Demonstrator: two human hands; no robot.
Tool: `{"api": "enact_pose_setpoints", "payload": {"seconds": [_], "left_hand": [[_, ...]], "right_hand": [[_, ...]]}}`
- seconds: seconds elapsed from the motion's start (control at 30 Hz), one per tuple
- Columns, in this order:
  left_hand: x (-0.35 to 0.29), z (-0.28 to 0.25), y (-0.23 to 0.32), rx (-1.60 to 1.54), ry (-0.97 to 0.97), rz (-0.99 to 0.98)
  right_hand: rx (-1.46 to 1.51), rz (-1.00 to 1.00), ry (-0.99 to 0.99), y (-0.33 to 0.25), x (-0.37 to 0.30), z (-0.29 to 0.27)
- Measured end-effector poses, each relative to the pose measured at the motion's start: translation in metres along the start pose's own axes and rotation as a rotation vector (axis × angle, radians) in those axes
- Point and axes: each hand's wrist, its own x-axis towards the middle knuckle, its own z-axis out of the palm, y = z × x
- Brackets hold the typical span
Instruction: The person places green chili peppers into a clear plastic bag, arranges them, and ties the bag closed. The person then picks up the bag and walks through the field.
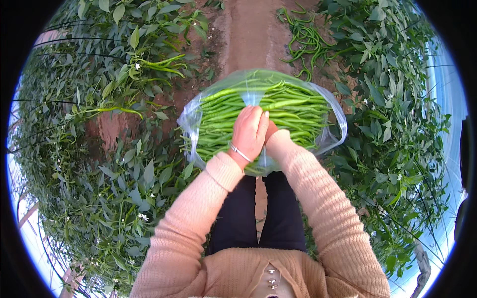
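Left hand (251, 131) is clenched on the gathered top of a clear plastic bag (218, 107), fingers curled over the bunched film, thin bracelet (240, 152) on the wrist. Right hand (272, 130) sits tucked behind and just beside the left, mostly hidden by it; cannot tell whether it grips the bag or only touches it. Bag is held up in front of the person's legs, above a bare dirt path (251, 35), and is full of long green chili peppers (293, 107) lying roughly sideways. A loose pile of picked peppers (304, 42) lies on the ground at the far right edge of the path, well apart from the bag. Leafy pepper plants (99, 149) line both sides of the path, some with pods hanging (161, 64).
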Motion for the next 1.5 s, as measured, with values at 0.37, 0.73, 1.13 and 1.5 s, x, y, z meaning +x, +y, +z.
{"api": "enact_pose_setpoints", "payload": {"seconds": [0.37,0.73,1.13,1.5], "left_hand": [[0.001,-0.004,0.002,0.394,0.109,-0.015],[-0.027,0.027,0.000,-1.000,0.282,-1.259],[-0.005,-0.006,-0.031,-0.579,-0.324,-1.202],[0.032,-0.009,-0.076,-0.476,-0.181,-0.760]], "right_hand": [[-0.099,-0.020,-0.145,-0.039,0.022,-0.029],[0.458,0.189,-0.400,-0.038,0.023,-0.045],[0.613,0.218,-0.429,-0.046,0.002,-0.048],[0.647,0.183,-0.446,-0.040,0.005,-0.052]]}}
